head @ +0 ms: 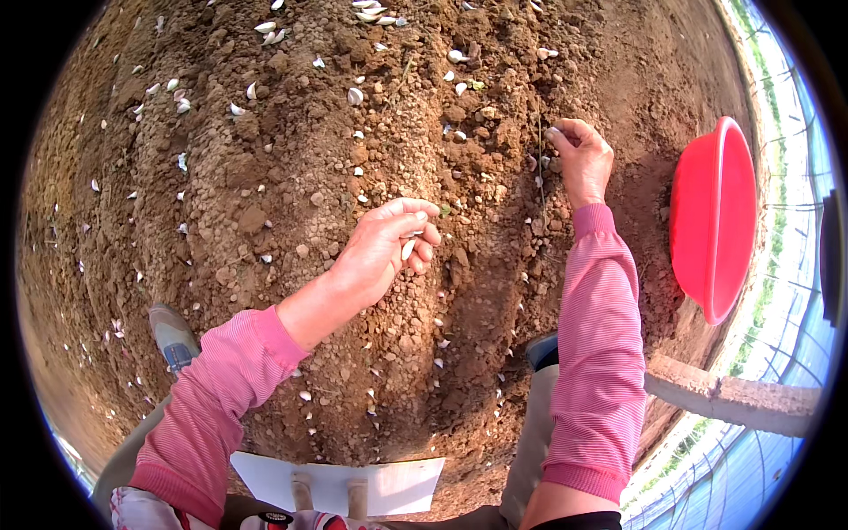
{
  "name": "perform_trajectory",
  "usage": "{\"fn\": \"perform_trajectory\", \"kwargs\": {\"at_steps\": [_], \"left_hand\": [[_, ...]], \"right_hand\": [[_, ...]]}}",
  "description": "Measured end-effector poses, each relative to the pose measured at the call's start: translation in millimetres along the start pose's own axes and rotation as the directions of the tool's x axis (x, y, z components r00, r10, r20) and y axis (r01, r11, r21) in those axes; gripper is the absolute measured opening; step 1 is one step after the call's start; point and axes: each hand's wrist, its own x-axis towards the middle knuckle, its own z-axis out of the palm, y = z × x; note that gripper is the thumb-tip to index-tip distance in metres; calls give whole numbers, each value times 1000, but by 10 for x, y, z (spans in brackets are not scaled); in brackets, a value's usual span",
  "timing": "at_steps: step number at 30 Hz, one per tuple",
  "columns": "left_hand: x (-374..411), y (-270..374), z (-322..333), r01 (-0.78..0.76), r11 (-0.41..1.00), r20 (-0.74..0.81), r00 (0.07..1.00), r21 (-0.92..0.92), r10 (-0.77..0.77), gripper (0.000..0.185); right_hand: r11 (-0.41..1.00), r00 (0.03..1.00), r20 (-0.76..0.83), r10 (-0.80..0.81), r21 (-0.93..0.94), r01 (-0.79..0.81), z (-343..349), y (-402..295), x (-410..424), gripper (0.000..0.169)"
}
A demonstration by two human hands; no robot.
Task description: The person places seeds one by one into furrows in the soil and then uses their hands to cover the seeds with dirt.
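My left hand (377, 245) is curled around a few garlic cloves; one pale clove (408, 249) shows between its fingers. It hovers over the tilled soil (487, 311). Farther right, my right hand (584, 159) is low at a shallow furrow (540, 192), thumb and forefinger pinched together. Whether a clove sits between those fingertips is too small to tell. Scattered cloves lie around the hands, among them a plump one (355, 97) and a small cluster (374, 12) at the top. Several more stand in rough rows in the soil.
A red plastic basin (712, 218) appears at the right, its inside hidden. Below it a concrete or brick edging (735, 394) runs toward plastic sheeting (748, 470). A white board (404, 487) with two wooden legs lies between my shoes, one shoe (173, 338) at left.
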Motion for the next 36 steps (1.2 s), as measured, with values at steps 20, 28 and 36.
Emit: {"fn": "perform_trajectory", "kwargs": {"at_steps": [20, 28, 36], "left_hand": [[-2, -185, 86, 65, 997, 10, 998, 49, -66, 19], [36, -176, -36, 52, 998, -33, 998, 46, -51, 19], [-3, -70, -50, 0, 994, -15, 1000, 105, 1, 18]], "right_hand": [[791, 896, 141, -421, -426, 439, 74, 177, 136, 26], [724, 884, 126, -450, -528, 444, 310, 281, 223, 7], [744, 911, 374, 176, -657, 126, -191, -156, -173, 48]]}}
